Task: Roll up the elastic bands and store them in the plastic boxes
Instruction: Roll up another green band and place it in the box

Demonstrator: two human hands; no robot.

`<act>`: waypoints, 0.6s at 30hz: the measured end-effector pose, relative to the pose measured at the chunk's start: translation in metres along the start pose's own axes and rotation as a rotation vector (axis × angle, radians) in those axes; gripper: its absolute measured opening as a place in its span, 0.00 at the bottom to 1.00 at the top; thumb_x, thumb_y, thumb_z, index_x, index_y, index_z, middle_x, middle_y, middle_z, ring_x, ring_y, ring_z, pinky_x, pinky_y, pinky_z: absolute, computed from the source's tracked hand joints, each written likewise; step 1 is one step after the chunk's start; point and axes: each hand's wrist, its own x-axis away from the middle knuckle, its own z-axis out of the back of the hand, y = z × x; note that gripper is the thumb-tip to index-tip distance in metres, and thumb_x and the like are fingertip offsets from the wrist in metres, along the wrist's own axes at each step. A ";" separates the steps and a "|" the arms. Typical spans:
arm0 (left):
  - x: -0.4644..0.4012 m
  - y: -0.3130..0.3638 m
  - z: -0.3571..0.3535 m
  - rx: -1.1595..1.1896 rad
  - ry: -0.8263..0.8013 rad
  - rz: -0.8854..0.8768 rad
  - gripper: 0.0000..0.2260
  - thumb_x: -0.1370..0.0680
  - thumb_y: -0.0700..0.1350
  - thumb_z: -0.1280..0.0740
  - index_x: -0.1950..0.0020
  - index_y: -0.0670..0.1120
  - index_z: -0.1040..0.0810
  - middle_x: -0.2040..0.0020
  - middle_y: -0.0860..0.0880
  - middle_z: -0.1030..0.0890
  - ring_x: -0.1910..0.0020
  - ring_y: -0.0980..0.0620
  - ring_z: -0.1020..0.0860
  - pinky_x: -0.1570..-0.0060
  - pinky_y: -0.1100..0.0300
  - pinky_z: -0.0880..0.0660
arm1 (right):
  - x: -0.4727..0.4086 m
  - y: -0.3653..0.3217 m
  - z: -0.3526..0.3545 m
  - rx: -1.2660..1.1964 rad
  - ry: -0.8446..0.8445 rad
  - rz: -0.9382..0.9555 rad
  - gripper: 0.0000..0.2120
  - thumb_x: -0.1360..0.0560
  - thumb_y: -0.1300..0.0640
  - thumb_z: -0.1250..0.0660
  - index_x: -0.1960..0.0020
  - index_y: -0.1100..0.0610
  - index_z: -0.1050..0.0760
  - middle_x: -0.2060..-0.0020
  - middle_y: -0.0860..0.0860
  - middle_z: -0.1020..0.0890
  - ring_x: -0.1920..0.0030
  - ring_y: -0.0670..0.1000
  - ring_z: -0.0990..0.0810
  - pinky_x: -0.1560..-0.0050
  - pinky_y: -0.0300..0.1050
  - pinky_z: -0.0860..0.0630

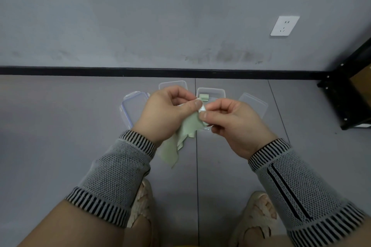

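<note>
My knitted grey sleeves (112,174) sit lowest. My left hand (166,112) and right hand (232,122) both pinch the top of a thin pale-green elastic band (180,140) (limp, hanging below), over clear plastic boxes (210,92) holding green rolls (204,97).

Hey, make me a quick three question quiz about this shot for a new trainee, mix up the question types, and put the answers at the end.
1. True or false: the left hand and the right hand both pinch the same green elastic band.
2. Where does a rolled green band already lie?
A. in the open plastic box beyond the hands
B. on the blue-edged lid
C. on the black shelf
3. Fill in: the free end of the held band hangs ____ the hands.

Key: 1 true; 2 A; 3 below.
</note>
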 end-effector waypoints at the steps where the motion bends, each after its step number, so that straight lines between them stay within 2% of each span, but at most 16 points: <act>1: 0.000 0.001 0.002 0.047 -0.011 0.023 0.03 0.28 0.41 0.27 0.59 0.45 0.20 0.64 0.45 0.17 0.65 0.51 0.20 0.58 0.52 0.22 | 0.001 0.000 0.001 0.067 -0.022 0.058 0.08 0.32 0.66 0.27 0.55 0.58 0.23 0.64 0.54 0.20 0.64 0.50 0.22 0.62 0.41 0.26; 4: -0.001 0.003 0.010 0.155 -0.061 0.071 0.02 0.27 0.39 0.30 0.56 0.43 0.21 0.64 0.46 0.17 0.64 0.49 0.20 0.56 0.52 0.23 | 0.005 -0.003 0.005 0.222 -0.173 0.178 0.26 0.34 0.66 0.25 0.41 0.48 0.27 0.58 0.52 0.18 0.56 0.51 0.18 0.54 0.43 0.20; 6: -0.001 0.003 0.013 0.166 -0.097 0.084 0.04 0.26 0.38 0.30 0.54 0.43 0.23 0.65 0.45 0.18 0.65 0.48 0.21 0.59 0.54 0.24 | 0.007 -0.006 0.006 0.297 -0.221 0.242 0.31 0.34 0.67 0.25 0.39 0.44 0.29 0.58 0.51 0.18 0.55 0.52 0.19 0.53 0.43 0.20; 9: 0.001 0.003 0.015 0.170 -0.156 0.097 0.07 0.26 0.37 0.31 0.52 0.45 0.26 0.62 0.42 0.18 0.65 0.47 0.21 0.61 0.55 0.23 | 0.007 -0.008 0.006 0.350 -0.237 0.259 0.31 0.35 0.68 0.24 0.39 0.45 0.28 0.60 0.49 0.19 0.56 0.50 0.19 0.53 0.45 0.20; 12: 0.002 0.002 0.018 0.162 -0.194 0.105 0.09 0.27 0.37 0.31 0.49 0.45 0.27 0.63 0.44 0.18 0.67 0.50 0.20 0.66 0.58 0.23 | 0.008 -0.007 0.006 0.386 -0.269 0.236 0.31 0.36 0.68 0.24 0.38 0.48 0.27 0.60 0.52 0.20 0.57 0.51 0.20 0.53 0.50 0.21; 18: 0.002 0.002 0.020 0.032 -0.217 0.085 0.10 0.27 0.41 0.30 0.47 0.45 0.26 0.63 0.46 0.16 0.65 0.51 0.19 0.62 0.59 0.23 | 0.008 -0.007 0.008 0.407 -0.237 0.260 0.25 0.37 0.67 0.23 0.44 0.51 0.24 0.63 0.52 0.20 0.63 0.50 0.20 0.55 0.47 0.21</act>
